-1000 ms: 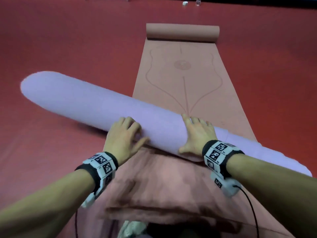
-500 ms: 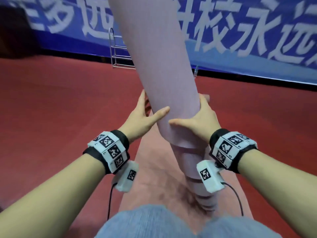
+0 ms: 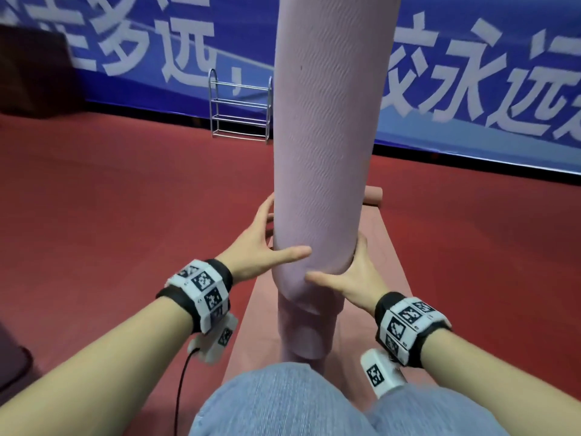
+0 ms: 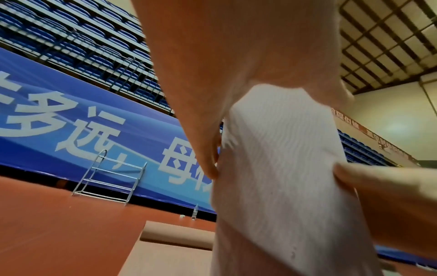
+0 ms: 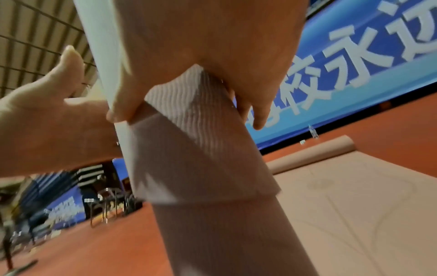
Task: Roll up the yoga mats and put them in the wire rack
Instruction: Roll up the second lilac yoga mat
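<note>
Rolled lilac yoga mat (image 3: pixel 327 158), ribbed in fine wavy lines, stood upright on end over the pink yoga mat (image 3: pixel 386 247) spread on the red floor (image 3: pixel 110 215). Inner layers telescoped out below in narrower steps, so lower end uneven. Left hand (image 3: pixel 261 250) clasped round left side, thumb across the front; right hand (image 3: pixel 352 278) cupped round right side a little lower, thumb forward. Both grips wrapped on the roll. Far end of pink mat partly rolled. Empty wire rack (image 3: pixel 240 110) well apart, against blue banner (image 3: pixel 471 73).
</note>
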The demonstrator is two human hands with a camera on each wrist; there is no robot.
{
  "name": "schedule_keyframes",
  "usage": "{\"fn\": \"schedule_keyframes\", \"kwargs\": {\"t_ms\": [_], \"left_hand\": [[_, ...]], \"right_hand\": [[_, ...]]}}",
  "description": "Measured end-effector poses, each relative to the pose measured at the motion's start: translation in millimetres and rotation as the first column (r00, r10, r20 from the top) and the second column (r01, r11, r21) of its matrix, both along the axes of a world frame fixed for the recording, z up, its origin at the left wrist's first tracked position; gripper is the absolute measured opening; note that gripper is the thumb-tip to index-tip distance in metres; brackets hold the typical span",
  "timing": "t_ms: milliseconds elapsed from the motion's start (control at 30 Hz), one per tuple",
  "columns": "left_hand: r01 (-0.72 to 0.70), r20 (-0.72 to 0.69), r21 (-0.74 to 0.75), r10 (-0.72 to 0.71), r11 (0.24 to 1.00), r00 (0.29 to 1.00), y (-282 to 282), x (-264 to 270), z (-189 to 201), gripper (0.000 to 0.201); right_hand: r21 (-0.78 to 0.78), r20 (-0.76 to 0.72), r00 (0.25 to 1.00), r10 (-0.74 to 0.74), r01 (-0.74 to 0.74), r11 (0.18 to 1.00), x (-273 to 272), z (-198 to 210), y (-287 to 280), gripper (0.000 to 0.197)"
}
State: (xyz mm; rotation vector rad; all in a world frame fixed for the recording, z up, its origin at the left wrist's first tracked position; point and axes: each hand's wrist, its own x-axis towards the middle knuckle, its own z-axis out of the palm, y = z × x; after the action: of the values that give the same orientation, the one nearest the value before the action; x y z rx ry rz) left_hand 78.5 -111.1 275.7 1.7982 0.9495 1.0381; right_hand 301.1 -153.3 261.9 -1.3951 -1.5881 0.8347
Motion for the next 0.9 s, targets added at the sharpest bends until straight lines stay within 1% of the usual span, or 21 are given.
{"fn": "schedule_keyframes", "kwargs": {"t_ms": [33, 67, 100, 167, 233, 300, 333, 367, 400, 433, 467, 500, 567, 633, 667, 733, 767, 833, 867, 900], "left_hand": [[-0.035, 0.036, -0.009, 0.035, 0.999, 0.999, -1.4, 4.9, -0.7, 0.113], [-0.089, 0.121, -0.056, 0.095, 0.995, 0.988, 0.0, 9.6, 0.9, 0.104], [-0.133, 0.23, -0.135, 0.161, 0.982, 0.96, 5.0, 14.0, 2.5, 0.096], [-0.137, 0.412, -0.254, 0.235, 0.957, 0.88, 12.8, 19.5, 11.9, 0.084], [-0.097, 0.485, -0.267, 0.221, 0.959, 0.846, 16.9, 25.6, 22.6, 0.078], [-0.119, 0.506, -0.26, 0.24, 0.958, 0.828, 12.8, 33.0, 29.5, 0.064], [-0.099, 0.51, -0.247, 0.216, 0.964, 0.833, 12.2, 35.4, 30.4, 0.06], [-0.084, 0.528, -0.249, 0.208, 0.965, 0.823, 14.2, 37.0, 29.3, 0.06], [-0.096, 0.548, -0.266, 0.232, 0.959, 0.804, 15.5, 38.5, 27.0, 0.061], [-0.131, 0.57, -0.283, 0.276, 0.95, 0.774, 21.3, 38.6, 20.8, 0.066], [-0.176, 0.571, -0.281, 0.312, 0.943, 0.759, 27.3, 39.2, 19.4, 0.071], [-0.222, 0.553, -0.268, 0.338, 0.937, 0.762, 30.3, 39.7, 16.5, 0.073], [-0.303, 0.509, -0.221, 0.375, 0.927, 0.775, 37.2, 43.7, 10.2, 0.064], [-0.276, 0.523, -0.212, 0.347, 0.938, 0.779, 37.5, 48.2, 6.4, 0.049], [-0.223, 0.552, -0.245, 0.325, 0.944, 0.768, 33.8, 50.4, 8.3, 0.044], [-0.168, 0.599, -0.286, 0.313, 0.943, 0.738, 32.5, 55.3, 10.1, 0.039], [-0.18, 0.603, -0.277, 0.317, 0.944, 0.732, 34.2, 57.8, 9.8, 0.038], [-0.247, 0.572, -0.232, 0.338, 0.941, 0.747, 35.2, 64.0, 7.5, 0.045], [-0.275, 0.531, -0.194, 0.337, 0.941, 0.778, 35.8, 67.2, 4.1, 0.049], [-0.309, 0.473, -0.153, 0.344, 0.939, 0.811, 35.8, 70.1, 0.3, 0.047]], "right_hand": [[-0.004, 0.005, 1.0, 0.015, -0.015, 1.0, 3.1, 0.4, 0.2, 0.119], [-0.012, 0.013, 0.999, 0.037, -0.037, 0.999, 5.4, 3.7, 0.1, 0.12], [-0.023, 0.016, 0.999, 0.051, -0.051, 0.998, 7.3, 8.5, 0.6, 0.123], [0.01, -0.004, 0.996, 0.084, -0.084, 0.996, 10.8, 24.3, 1.9, 0.128], [0.088, -0.061, 0.992, 0.107, -0.101, 0.991, 12.3, 47.4, 4.2, 0.127], [0.146, -0.128, 0.982, 0.139, -0.12, 0.982, 12.5, 73.4, 7.7, 0.123], [0.165, -0.158, 0.974, 0.159, -0.133, 0.977, 12.7, 85.6, 8.7, 0.121], [0.178, -0.178, 0.967, 0.179, -0.148, 0.973, 12.3, 95.9, 9.8, 0.119], [0.181, -0.191, 0.963, 0.19, -0.155, 0.971, 11.1, 103.7, 9.8, 0.119], [0.186, -0.206, 0.961, 0.185, -0.147, 0.971, 11.1, 107.2, 10.4, 0.121], [0.195, -0.213, 0.962, 0.17, -0.128, 0.972, 11.2, 111.2, 11.5, 0.122], [0.193, -0.228, 0.962, 0.153, -0.11, 0.975, 11.5, 110.6, 12.7, 0.122], [0.176, -0.255, 0.96, 0.117, -0.073, 0.982, 13.3, 111.2, 16.7, 0.115], [0.151, -0.31, 0.947, 0.081, -0.035, 0.988, 17.4, 110.2, 21.2, 0.107], [0.139, -0.329, 0.942, 0.069, -0.024, 0.99, 18.7, 110.3, 21.7, 0.105], [0.125, -0.347, 0.936, 0.06, -0.017, 0.992, 20.9, 108.7, 21.3, 0.099], [0.125, -0.347, 0.936, 0.061, -0.018, 0.992, 20.8, 106.6, 20.5, 0.092], [0.102, -0.351, 0.934, 0.06, -0.026, 0.994, 19.8, 99.6, 18.7, 0.076], [0.083, -0.358, 0.932, 0.049, -0.02, 0.996, 19.4, 95.2, 17.8, 0.072], [0.066, -0.375, 0.927, 0.023, 0.002, 0.998, 20.1, 90.2, 17.9, 0.07]]}}
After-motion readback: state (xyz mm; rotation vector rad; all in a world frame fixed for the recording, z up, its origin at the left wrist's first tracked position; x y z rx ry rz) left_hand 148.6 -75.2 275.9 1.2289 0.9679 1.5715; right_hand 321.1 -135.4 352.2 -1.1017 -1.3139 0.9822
